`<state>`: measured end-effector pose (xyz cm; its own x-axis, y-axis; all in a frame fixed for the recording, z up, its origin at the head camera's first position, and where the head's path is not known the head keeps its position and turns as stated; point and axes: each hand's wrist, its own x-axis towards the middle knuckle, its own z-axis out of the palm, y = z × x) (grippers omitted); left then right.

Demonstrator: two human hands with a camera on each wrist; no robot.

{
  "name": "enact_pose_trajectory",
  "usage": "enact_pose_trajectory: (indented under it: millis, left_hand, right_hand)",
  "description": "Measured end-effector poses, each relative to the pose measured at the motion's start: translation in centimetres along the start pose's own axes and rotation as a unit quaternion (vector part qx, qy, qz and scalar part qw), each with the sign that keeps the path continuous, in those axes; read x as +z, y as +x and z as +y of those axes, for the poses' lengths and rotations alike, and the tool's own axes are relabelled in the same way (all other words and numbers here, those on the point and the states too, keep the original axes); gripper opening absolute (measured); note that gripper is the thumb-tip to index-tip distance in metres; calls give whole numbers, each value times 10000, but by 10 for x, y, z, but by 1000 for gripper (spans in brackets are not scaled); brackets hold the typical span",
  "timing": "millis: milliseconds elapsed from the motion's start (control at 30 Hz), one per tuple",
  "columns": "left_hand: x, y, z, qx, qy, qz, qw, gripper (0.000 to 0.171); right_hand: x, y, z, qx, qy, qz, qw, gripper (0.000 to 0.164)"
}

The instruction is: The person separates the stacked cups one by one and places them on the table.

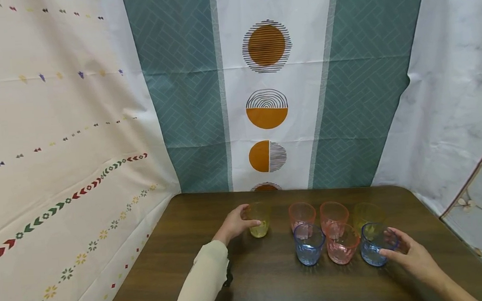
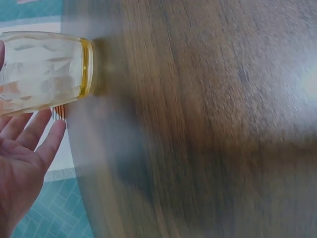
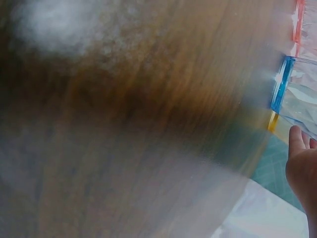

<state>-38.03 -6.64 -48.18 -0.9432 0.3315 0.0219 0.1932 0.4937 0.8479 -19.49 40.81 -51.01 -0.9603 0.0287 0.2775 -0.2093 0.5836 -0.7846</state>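
At the far left of the glasses, my left hand holds a clear yellow drinking glass upright, thumb in front and fingers round the far side. The left wrist view shows the faceted wall of this yellow glass, its base close to the table. On the right, my right hand holds a blue glass by its side, thumb in front and fingers behind the rim. Part of this blue glass shows at the edge of the right wrist view, with the fingers beside it.
Left of the held blue glass stand another blue glass and a front pink glass. Behind them are two more pink glasses and a yellow glass. The brown wooden table meets a patterned cloth at the back.
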Motion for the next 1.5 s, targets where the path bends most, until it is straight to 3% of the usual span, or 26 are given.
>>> enact_pose_trajectory:
  millis: [400, 667, 1000, 1300, 1500]
  left_hand:
    - [-15, -18, 5, 40, 54, 102, 9999, 85]
    - [-21, -25, 7, 172, -6, 285, 9994, 83]
    - [-23, -38, 13, 460, 49, 261, 9986, 82]
    - [-15, -44, 18, 502, 29, 284, 9983, 80]
    - [3, -53, 20, 582, 44, 141, 9982, 75]
  right_hand:
    - [0, 0, 2, -3, -39, 35, 10000, 74]
    - [0, 2, -1, 92, -57, -95, 9999, 77]
    - [1, -1, 0, 186, -181, -116, 9996, 77]
    - [0, 2, -2, 268, -331, -118, 9990, 79]
    - [-2, -2, 0, 310, -394, -81, 9987, 79]
